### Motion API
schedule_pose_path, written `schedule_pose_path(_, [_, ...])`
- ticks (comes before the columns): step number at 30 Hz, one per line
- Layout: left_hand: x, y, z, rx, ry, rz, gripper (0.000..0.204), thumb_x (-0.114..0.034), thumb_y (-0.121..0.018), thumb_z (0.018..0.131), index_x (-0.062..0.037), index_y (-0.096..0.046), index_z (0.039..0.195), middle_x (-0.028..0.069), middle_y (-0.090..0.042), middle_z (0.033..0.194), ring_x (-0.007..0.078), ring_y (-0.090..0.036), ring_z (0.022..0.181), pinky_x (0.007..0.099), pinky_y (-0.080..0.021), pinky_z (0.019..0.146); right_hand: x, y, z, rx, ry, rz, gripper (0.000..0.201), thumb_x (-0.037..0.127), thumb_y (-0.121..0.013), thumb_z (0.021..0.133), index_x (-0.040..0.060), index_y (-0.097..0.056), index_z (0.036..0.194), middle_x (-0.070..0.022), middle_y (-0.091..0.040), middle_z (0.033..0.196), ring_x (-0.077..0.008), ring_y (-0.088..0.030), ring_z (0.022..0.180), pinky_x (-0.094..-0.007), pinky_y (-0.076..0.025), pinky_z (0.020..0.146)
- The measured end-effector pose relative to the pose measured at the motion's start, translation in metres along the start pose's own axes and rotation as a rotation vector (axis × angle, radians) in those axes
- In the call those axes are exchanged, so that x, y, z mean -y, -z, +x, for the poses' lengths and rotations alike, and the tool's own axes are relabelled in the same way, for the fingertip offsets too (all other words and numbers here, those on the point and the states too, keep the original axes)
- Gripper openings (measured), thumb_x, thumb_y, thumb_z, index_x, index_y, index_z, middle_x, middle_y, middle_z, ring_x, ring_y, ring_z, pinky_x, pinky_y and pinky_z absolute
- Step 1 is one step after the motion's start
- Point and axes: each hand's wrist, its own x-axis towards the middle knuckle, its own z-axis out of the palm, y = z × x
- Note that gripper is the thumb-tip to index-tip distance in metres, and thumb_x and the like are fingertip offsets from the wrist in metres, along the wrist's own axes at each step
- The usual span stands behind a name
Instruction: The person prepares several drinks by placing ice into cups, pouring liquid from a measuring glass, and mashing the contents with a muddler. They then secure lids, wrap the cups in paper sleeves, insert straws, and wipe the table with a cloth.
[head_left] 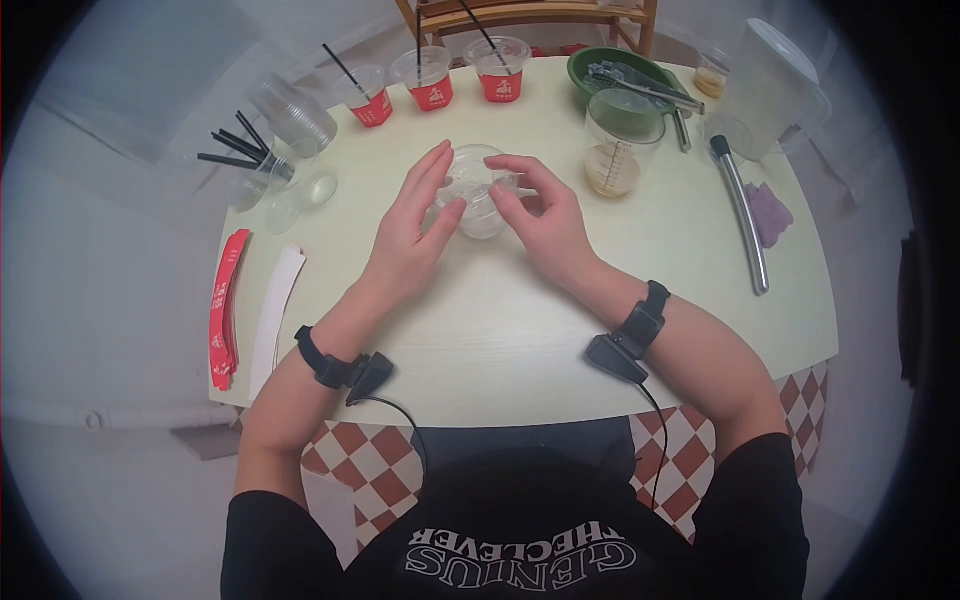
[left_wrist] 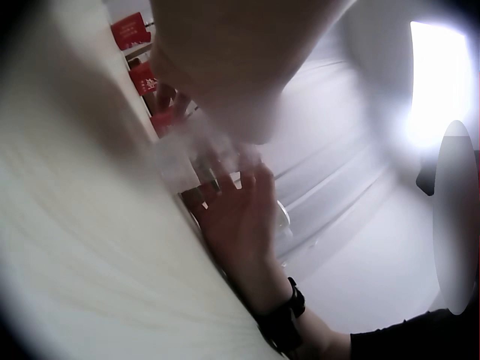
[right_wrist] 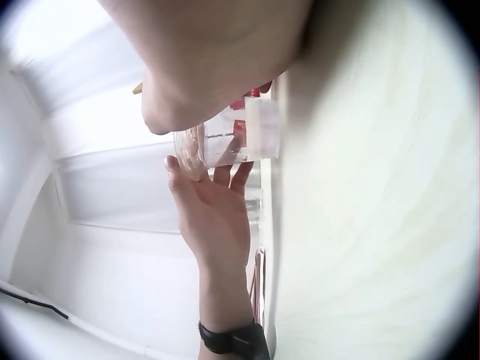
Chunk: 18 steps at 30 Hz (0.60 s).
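Observation:
A clear plastic cup [head_left: 482, 222] stands on the table between both hands, its see-through rounded top [right_wrist: 192, 146] showing side-on in the right wrist view. My left hand [head_left: 412, 218] lies along the cup's left side with fingers fairly straight and thumb toward the top. On the opposite side, my right hand [head_left: 548, 215] holds the cup near its rim, index finger and thumb bent over the edge. The left wrist view shows the right hand's fingers against the blurred cup.
Three clear cups with red sleeves [head_left: 434, 95] and black straws stand at the back. Stacked cups [head_left: 292, 112], straws [head_left: 240, 150] and red strips [head_left: 226, 310] lie left. Rightward are a green bowl [head_left: 580, 70], measuring cup [head_left: 612, 172], pitcher [head_left: 765, 85], metal muddler [head_left: 742, 215] and purple cloth [head_left: 770, 215].

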Motion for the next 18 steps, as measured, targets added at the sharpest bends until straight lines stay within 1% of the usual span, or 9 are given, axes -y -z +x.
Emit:
schedule_pose_path(3, [-0.009,0.013,-0.008,0.025,0.072,0.077,0.061,-0.019,-0.055,0.111,-0.0032,-0.037,0.168,0.0161,-0.037,0.172,0.0277,-0.048,0.150,0.0396,-0.042,0.120,0.002,0.001,0.000,0.001,0.057,-0.134,0.043,0.028,-0.076,0.099,0.0114,-0.068,0.139,-0.0021,-0.068,0.136,-0.0133,-0.060,0.110,-0.0256,-0.050,0.080])
schedule_pose_path(5, [-0.005,0.024,-0.020,-0.053,0.284,0.023,0.060,-0.020,-0.060,0.109,-0.0045,-0.042,0.165,0.0177,-0.049,0.160,0.0247,-0.058,0.136,0.0384,-0.047,0.113,0.006,0.002,-0.001,0.002,0.054,-0.190,0.046,0.031,-0.077,0.099,0.0119,-0.067,0.140,-0.0014,-0.067,0.134,-0.0123,-0.059,0.106,-0.0251,-0.049,0.077])
schedule_pose_path(6, [-0.001,0.035,-0.026,-0.051,0.288,0.031,0.060,-0.020,-0.060,0.109,-0.0045,-0.042,0.165,0.0177,-0.049,0.160,0.0247,-0.058,0.136,0.0384,-0.047,0.113,0.007,0.002,0.000,0.007,0.048,-0.216,0.048,0.032,-0.077,0.099,0.0127,-0.067,0.141,-0.0011,-0.066,0.133,-0.0125,-0.058,0.103,-0.0256,-0.049,0.076])
schedule_pose_path(8, [0.010,0.072,-0.043,0.023,0.534,0.373,0.061,-0.023,-0.068,0.104,-0.0055,-0.048,0.159,0.0180,-0.056,0.144,0.0229,-0.063,0.123,0.0378,-0.051,0.106,0.008,0.001,0.000,0.006,0.037,-0.232,0.049,0.032,-0.078,0.099,0.0134,-0.066,0.143,-0.0009,-0.065,0.132,-0.0126,-0.057,0.100,-0.0262,-0.048,0.076])
schedule_pose_path(10, [0.020,0.111,-0.062,0.027,0.588,0.670,0.064,-0.027,-0.075,0.098,-0.0061,-0.052,0.154,0.0186,-0.060,0.135,0.0278,-0.064,0.119,0.0392,-0.053,0.103,0.008,0.000,0.001,0.012,0.046,-0.256,0.052,0.032,-0.079,0.099,0.0149,-0.065,0.146,-0.0023,-0.062,0.133,-0.0133,-0.056,0.100,-0.0268,-0.049,0.076])
schedule_pose_path(11, [0.027,0.129,-0.073,0.030,0.590,0.676,0.064,-0.027,-0.075,0.098,-0.0061,-0.052,0.154,0.0186,-0.060,0.135,0.0278,-0.064,0.119,0.0392,-0.053,0.103,0.005,-0.001,0.001,0.010,0.044,-0.250,0.052,0.032,-0.079,0.099,0.0149,-0.065,0.146,-0.0023,-0.062,0.133,-0.0133,-0.056,0.100,-0.0268,-0.049,0.076])
schedule_pose_path(13, [0.031,0.155,-0.090,0.118,0.729,1.066,0.070,-0.027,-0.077,0.096,-0.0071,-0.051,0.157,0.0230,-0.058,0.141,0.0350,-0.063,0.125,0.0427,-0.053,0.104,0.002,0.000,0.001,-0.010,0.093,-0.256,0.055,0.030,-0.081,0.099,0.0163,-0.062,0.149,-0.0043,-0.058,0.134,-0.0130,-0.056,0.099,-0.0264,-0.049,0.075])
schedule_pose_path(17, [0.025,0.169,-0.109,0.115,0.880,1.051,0.072,-0.026,-0.078,0.095,-0.0077,-0.050,0.159,0.0254,-0.060,0.144,0.0379,-0.064,0.129,0.0458,-0.053,0.106,0.008,0.001,0.000,-0.057,0.114,-0.252,0.057,0.027,-0.081,0.099,0.0158,-0.060,0.150,-0.0055,-0.055,0.136,-0.0125,-0.055,0.099,-0.0257,-0.049,0.073])
schedule_pose_path(18, [0.026,0.171,-0.112,0.073,0.897,0.943,0.074,-0.025,-0.079,0.094,-0.0074,-0.050,0.160,0.0252,-0.063,0.142,0.0373,-0.065,0.128,0.0455,-0.054,0.106,0.008,0.001,-0.001,-0.069,0.136,-0.238,0.056,0.025,-0.081,0.098,0.0153,-0.060,0.150,-0.0052,-0.055,0.136,-0.0122,-0.055,0.098,-0.0251,-0.048,0.072])
